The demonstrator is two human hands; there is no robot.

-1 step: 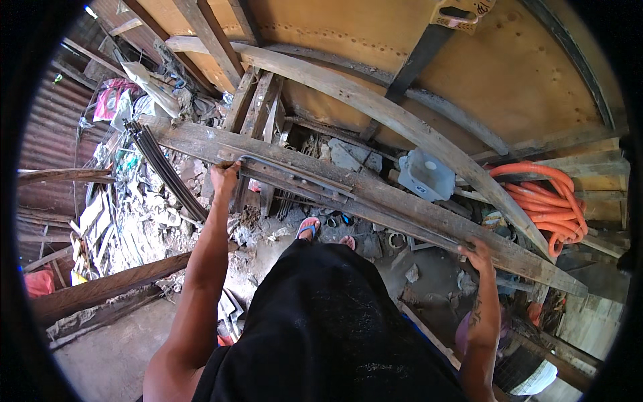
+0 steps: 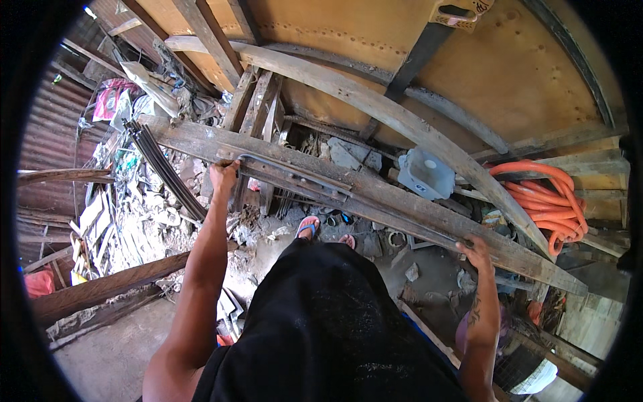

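A long wooden plank (image 2: 395,199) runs at a slant before me, from upper left to lower right. Along it lies a thin dark metal rod (image 2: 295,165), bent at its left end. My left hand (image 2: 224,175) is closed at that bent end, fingertips pinched against the plank's near edge. Far to the right, my right hand (image 2: 477,253) is closed around the rod's other end. Between the hands, a short metal bar and small pegs (image 2: 303,181) sit on the plank beside the rod. My fingers hide both rod ends in part.
A bundle of dark rods (image 2: 164,164) leans off the plank's left end over rubble (image 2: 144,221). Beyond the plank are a grey plastic container (image 2: 425,175), a coiled orange hose (image 2: 546,204) and a handsaw handle (image 2: 462,12). A timber beam (image 2: 114,288) crosses at left.
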